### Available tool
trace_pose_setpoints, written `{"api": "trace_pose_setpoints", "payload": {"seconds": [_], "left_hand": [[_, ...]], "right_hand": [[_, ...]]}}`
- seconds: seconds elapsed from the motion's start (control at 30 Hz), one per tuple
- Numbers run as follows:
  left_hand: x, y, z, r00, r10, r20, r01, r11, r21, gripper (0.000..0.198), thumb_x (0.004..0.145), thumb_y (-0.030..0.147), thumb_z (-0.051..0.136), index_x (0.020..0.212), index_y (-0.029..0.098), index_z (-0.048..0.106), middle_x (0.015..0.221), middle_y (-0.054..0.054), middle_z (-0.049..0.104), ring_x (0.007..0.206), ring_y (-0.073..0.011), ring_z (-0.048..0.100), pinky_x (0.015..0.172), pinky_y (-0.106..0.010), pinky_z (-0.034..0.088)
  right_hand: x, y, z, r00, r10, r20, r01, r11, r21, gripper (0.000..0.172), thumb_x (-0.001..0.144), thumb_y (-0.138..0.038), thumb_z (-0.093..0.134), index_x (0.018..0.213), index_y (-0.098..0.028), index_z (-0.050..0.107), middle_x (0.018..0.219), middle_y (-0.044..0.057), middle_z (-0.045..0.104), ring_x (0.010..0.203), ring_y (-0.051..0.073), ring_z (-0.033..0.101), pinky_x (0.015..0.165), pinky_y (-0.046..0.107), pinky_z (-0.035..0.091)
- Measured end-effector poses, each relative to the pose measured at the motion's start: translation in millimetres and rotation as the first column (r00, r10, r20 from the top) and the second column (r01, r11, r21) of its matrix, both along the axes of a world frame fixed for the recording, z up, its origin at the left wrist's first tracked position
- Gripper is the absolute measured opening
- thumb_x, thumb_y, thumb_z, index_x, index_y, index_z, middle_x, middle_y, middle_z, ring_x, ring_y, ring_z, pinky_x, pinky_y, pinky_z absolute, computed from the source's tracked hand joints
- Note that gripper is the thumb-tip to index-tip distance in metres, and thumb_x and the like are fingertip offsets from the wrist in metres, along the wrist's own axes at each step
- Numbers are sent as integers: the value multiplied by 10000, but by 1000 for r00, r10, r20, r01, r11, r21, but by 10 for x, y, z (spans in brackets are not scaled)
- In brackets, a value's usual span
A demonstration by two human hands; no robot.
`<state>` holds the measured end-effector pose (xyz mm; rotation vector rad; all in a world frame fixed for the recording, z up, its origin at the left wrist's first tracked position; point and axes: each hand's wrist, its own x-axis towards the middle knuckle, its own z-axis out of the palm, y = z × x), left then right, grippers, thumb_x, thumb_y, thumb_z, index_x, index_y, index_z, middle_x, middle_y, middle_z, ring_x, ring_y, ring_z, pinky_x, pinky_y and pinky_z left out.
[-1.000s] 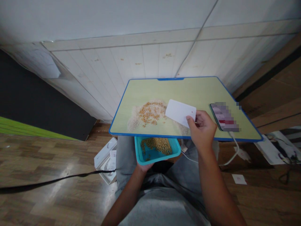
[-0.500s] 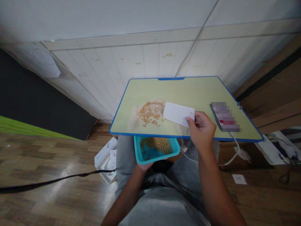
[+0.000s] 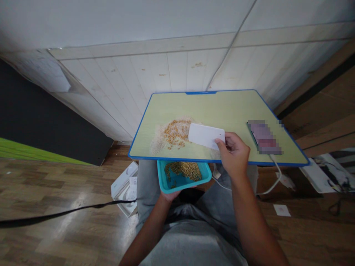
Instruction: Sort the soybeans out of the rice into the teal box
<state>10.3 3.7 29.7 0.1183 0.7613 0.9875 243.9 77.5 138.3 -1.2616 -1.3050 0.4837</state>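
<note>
Right hand (image 3: 233, 157) pinches card (image 3: 205, 135), scraper-style, three o'clock of pile (image 3: 173, 133); left hand (image 3: 168, 195) cups tray (image 3: 162, 181) below tabletop (image 3: 222, 107) edge, six o'clock, seemingly catch-ready.

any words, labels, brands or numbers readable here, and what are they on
No text can be read.
Phone screen: blurred out, unreadable.
White card in the right hand: blank on the side shown.
Blue tray in the left hand: no label shows.
White box on the floor: marks too small to read.
Printed sheet at right: too blurred to read.
</note>
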Motion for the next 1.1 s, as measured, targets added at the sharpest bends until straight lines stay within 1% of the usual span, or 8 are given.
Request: {"api": "trace_pose_setpoints", "payload": {"seconds": [0.2,0.33,0.47,0.63,0.73,0.87,0.97,1.1], "left_hand": [[-14,4,-83,998,48,41,-45,997,-59,728,1007,772,301,1241,335,834,1648,-29,640,1614,-495,424,1302,-827,202],[-17,3,-98,992,66,106,-58,995,-81,804,1028,773,202,1398,304,740,1754,-57,514,1657,-474,359,1314,-831,108],[-18,0,-111,991,54,122,-44,995,-85,829,1007,819,200,1568,349,588,1810,-46,426,1695,-447,276,1305,-829,74],[-51,-21,-174,990,32,134,-26,998,-50,824,985,844,220,1383,348,744,1751,-20,524,1701,-419,277,1339,-768,83],[-71,-31,-203,989,34,145,-28,999,-44,812,988,834,223,1286,349,802,1727,-15,558,1700,-419,276,1346,-760,78],[-74,-22,-195,982,28,188,-22,999,-33,815,1012,800,201,1343,322,772,1757,-33,513,1706,-429,251,1327,-790,20],[-68,-9,-173,968,18,250,-16,1000,-12,846,1008,815,174,1375,315,750,1777,-48,479,1706,-436,245,1314,-811,80],[-65,-10,-114,968,7,251,-11,1000,14,803,1034,767,177,1366,317,753,1796,-29,441,1696,-431,280,1309,-806,176]], "right_hand": [[-30,5,-29,999,-20,-35,20,1000,7,145,929,-344,725,1021,-236,756,863,11,796,759,207,741,722,337,611],[-90,44,-41,1000,8,-23,-8,1000,2,127,939,-352,720,993,-240,746,874,8,796,772,205,750,753,343,616],[-139,61,-50,998,54,-19,-54,999,2,122,940,-352,717,981,-241,748,875,6,800,766,200,747,756,347,616],[-129,113,-35,997,62,-50,-61,998,19,134,932,-362,718,983,-240,739,856,3,787,769,201,745,720,334,611],[-87,293,48,992,105,-66,-102,994,44,151,911,-368,721,992,-241,733,862,5,779,792,204,751,690,321,605],[11,746,257,964,238,-116,-232,971,59,271,799,-311,778,1057,-251,720,850,-15,783,751,198,749,664,316,607],[90,1110,400,936,326,-134,-325,945,33,262,751,-303,832,960,-255,681,846,-22,794,736,204,757,671,334,628],[139,1391,435,926,327,-187,-334,943,-5,337,713,-311,888,923,-266,627,844,-29,804,781,226,777,710,374,660]]}}
